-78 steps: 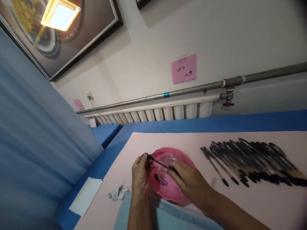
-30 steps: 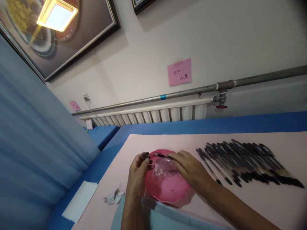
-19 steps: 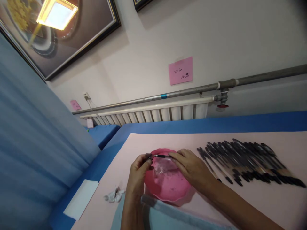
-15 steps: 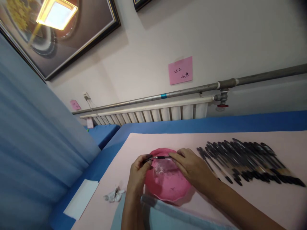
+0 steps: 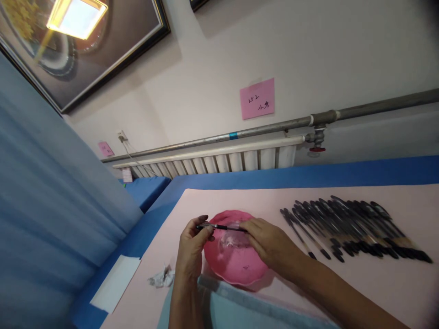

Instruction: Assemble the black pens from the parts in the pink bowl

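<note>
A black and clear pen [image 5: 221,227] lies level between my hands, above a pink scalloped plate [image 5: 236,276]. My left hand [image 5: 192,244] pinches its left end between thumb and fingers; the fingertips look dark. At the other end, the fingers of my right hand [image 5: 270,240] are closed on the pen's black part. Beneath the pen, some crumpled clear plastic [image 5: 231,240] sits in the plate with small dark bits. To the right of my right hand, a row of many black-capped pens [image 5: 350,228] is laid out on the pink sheet.
A pink sheet [image 5: 206,196] covers much of the blue surface [image 5: 274,177]. On the left are a crumpled tissue [image 5: 163,277] and a white paper [image 5: 115,283]. A blue curtain [image 5: 51,196] hangs at the left; a radiator [image 5: 219,163] and pipe [image 5: 199,141] run along the wall.
My left hand has shifted slightly left and its index finger has lifted, showing more of the pen's left end. My right hand still grips the other end.
</note>
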The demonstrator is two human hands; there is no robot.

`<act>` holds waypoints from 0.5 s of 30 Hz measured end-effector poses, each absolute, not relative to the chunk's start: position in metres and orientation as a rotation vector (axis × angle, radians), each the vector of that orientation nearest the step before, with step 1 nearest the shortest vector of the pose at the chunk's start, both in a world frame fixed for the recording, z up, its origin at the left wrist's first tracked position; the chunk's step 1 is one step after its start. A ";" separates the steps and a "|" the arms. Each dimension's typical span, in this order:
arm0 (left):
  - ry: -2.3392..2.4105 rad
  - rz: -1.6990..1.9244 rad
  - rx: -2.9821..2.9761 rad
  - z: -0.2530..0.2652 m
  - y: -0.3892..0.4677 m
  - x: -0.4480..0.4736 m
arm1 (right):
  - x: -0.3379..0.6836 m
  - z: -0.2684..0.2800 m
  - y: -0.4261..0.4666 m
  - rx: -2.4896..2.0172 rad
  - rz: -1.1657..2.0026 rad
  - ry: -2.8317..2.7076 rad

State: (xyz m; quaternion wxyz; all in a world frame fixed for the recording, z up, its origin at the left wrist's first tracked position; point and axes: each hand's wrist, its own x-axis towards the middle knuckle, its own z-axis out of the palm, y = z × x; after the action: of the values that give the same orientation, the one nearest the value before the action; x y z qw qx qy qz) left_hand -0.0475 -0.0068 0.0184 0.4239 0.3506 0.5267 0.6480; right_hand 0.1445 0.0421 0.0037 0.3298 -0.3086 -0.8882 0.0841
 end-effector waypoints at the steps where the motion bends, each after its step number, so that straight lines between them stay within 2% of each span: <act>1: 1.316 1.636 0.857 0.019 -0.007 -0.048 | 0.144 0.004 0.041 -0.781 0.249 -2.307; 15: 1.307 1.609 0.856 0.022 -0.009 -0.048 | 0.140 0.011 0.034 -0.705 0.566 -2.354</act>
State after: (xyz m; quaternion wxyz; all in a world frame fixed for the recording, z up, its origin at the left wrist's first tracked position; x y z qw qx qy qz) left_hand -0.0480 -0.0091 0.0225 0.4346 0.3438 0.5248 0.6462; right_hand 0.1399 0.0343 0.0107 0.3048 -0.2661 -0.8891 0.2139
